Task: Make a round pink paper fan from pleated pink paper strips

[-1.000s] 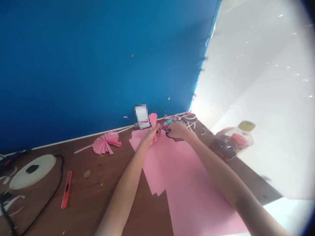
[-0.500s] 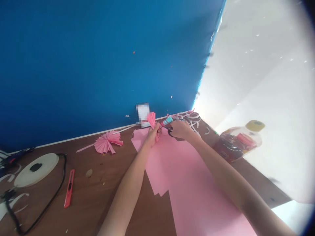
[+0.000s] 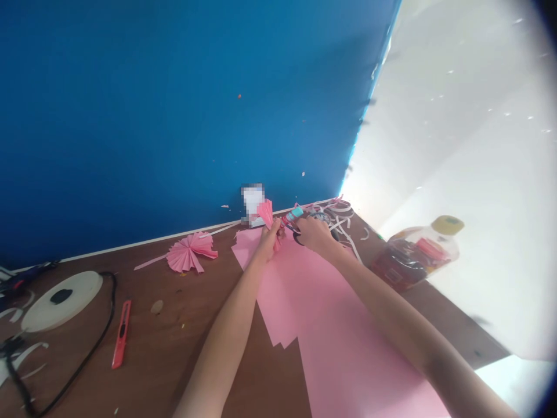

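The scissors (image 3: 292,216), gripped in the closed right hand (image 3: 314,232), are now brought nearer the pleated fan (image 3: 266,211), kept pinched by the left hand (image 3: 268,238) at the desk's (image 3: 174,325) 12 o'clock; trimming seems underway.

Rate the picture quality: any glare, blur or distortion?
Head view: white wall overexposed at right; head view: table edge bowed by the fisheye, right corners vignetted; head view: left hand, pleated pink paper, right hand and teal tool small and soft, a patch behind pixelated.
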Available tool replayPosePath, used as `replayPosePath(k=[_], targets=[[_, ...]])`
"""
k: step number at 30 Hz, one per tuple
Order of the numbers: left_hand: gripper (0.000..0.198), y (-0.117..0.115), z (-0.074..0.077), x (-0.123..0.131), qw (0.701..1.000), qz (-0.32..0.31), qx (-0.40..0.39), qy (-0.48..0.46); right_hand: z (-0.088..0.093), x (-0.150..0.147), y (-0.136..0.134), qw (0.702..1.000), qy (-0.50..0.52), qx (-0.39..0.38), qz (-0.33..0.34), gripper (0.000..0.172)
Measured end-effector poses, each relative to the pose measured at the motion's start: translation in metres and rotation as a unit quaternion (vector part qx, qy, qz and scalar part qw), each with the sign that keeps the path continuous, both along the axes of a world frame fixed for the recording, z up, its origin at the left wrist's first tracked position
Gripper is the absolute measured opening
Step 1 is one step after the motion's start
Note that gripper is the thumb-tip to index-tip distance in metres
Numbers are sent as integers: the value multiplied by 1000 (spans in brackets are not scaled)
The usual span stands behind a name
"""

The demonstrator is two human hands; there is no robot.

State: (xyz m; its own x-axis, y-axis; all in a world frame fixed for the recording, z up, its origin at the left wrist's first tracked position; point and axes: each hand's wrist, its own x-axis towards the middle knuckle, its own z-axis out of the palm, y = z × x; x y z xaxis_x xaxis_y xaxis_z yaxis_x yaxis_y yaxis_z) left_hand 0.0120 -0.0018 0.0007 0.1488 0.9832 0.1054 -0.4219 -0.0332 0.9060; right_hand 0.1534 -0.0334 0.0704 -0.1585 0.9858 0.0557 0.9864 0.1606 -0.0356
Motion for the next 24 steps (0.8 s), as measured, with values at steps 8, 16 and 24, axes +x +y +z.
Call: replayPosePath(k=[8, 16, 24], targets=[[41, -5, 3, 6, 1000, -6, -3, -15, 4, -3, -2, 1000, 0, 1, -10, 27], [43, -7, 12, 1, 997, -44, -27, -55, 13, 16, 2, 997, -9, -52, -47, 30], [39, 0, 23, -22, 994, -88, -9, 68, 11, 38, 9, 995, 20, -35, -87, 41]])
